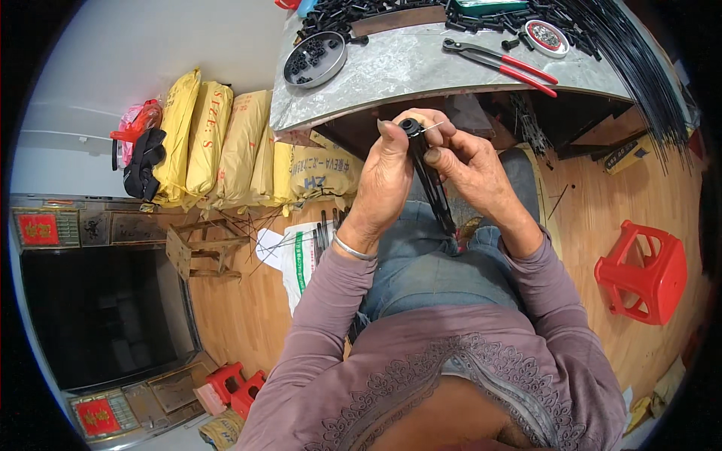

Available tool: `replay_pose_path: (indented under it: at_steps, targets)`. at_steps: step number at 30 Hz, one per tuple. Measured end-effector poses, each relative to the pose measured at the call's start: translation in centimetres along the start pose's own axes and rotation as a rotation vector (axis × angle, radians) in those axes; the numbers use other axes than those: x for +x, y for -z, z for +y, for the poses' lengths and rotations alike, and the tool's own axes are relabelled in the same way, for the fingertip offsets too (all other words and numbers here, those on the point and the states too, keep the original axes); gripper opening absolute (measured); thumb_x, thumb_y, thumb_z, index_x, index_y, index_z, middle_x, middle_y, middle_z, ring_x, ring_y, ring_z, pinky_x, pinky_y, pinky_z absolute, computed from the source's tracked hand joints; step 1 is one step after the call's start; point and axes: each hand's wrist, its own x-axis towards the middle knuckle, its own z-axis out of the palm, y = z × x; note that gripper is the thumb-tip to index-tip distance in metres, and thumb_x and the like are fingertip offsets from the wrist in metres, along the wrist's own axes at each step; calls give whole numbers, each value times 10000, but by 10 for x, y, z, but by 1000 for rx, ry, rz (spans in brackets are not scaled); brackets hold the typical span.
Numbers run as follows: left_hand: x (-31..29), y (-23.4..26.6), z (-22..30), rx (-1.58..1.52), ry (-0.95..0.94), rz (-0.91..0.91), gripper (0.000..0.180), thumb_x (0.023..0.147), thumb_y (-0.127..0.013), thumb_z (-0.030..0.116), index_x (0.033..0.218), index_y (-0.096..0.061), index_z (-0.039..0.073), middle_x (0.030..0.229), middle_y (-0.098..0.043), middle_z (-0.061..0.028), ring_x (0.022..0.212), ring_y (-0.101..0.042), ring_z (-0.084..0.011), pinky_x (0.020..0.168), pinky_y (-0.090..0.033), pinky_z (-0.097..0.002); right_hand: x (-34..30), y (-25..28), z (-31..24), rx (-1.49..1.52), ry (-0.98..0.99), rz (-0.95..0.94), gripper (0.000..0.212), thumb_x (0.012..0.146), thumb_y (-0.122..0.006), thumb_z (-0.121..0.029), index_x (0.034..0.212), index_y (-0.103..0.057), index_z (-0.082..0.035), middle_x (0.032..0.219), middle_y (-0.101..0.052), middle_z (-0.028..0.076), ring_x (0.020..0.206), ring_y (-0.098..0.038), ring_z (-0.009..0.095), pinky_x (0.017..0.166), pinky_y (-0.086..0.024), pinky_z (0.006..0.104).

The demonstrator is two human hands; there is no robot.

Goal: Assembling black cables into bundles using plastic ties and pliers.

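A bundle of slim black ribs gathered at a round black hub, like a folded umbrella frame (431,188), stands upright over my lap. My left hand (382,180) is closed around its top, with the thumb beside the hub. My right hand (479,171) pinches a thin pale wire (435,126) close to the hub's right side. The wire's far end is hidden by the fingers. On the table above lie pincers with red handles (500,65). A round dish (336,73) of small black ring-like parts stands at the table's left.
Black plastic pieces (346,16) heap along the table's (391,68) far side, near a white round tub (547,39) of small metal bits. Long black rods (647,83) overhang its right edge. Yellow sacks (207,143) line the left wall. A red stool (643,272) stands at right, a wooden one (203,248) at left.
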Motion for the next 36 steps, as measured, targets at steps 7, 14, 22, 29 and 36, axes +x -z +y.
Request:
replay_pose_path:
  at_steps: [7, 14, 22, 29, 36]
  targets:
    - [1, -3, 3, -48, 35, -1, 631, 974, -203, 559, 891, -535, 29, 1043, -579, -141, 1098, -507, -261, 1012, -355, -417, -2, 2, 1, -32, 19, -30, 346, 895, -652, -272, 1038, -641, 44, 861, -644, 21, 827, -544, 73, 749, -467, 256]
    - [-1, -6, 9, -55, 77, -12, 639, 975, -200, 561, 859, -532, 28, 1026, -586, -143, 1098, -514, -276, 1018, -353, -422, 0, 5, -11, -46, -67, -126, 414, 915, -618, -378, 1008, -645, 25, 813, -611, 5, 795, -520, 64, 716, -464, 256]
    - [6, -20, -2, -126, 16, 137, 597, 972, -261, 580, 761, -455, 57, 760, -502, -53, 725, -499, -151, 624, -448, -277, 7, 2, 0, -14, -99, -84, 325, 904, -621, -307, 893, -618, 18, 732, -562, -27, 668, -498, 59, 606, -440, 242]
    - [21, -5, -3, -283, -21, 539, 627, 936, -304, 653, 656, -388, 98, 540, -323, 10, 464, -316, -108, 473, -335, -272, 6, -3, 6, -211, -67, 67, 152, 872, -653, -147, 866, -618, 1, 745, -579, -20, 682, -520, 52, 616, -433, 207]
    - [21, -21, -4, -168, 27, 670, 644, 951, -285, 637, 598, -399, 110, 499, -313, 36, 420, -290, -71, 398, -244, -220, 14, -16, -32, -425, 417, 247, 187, 835, -687, -110, 947, -617, 22, 830, -599, 37, 741, -566, 90, 618, -478, 225]
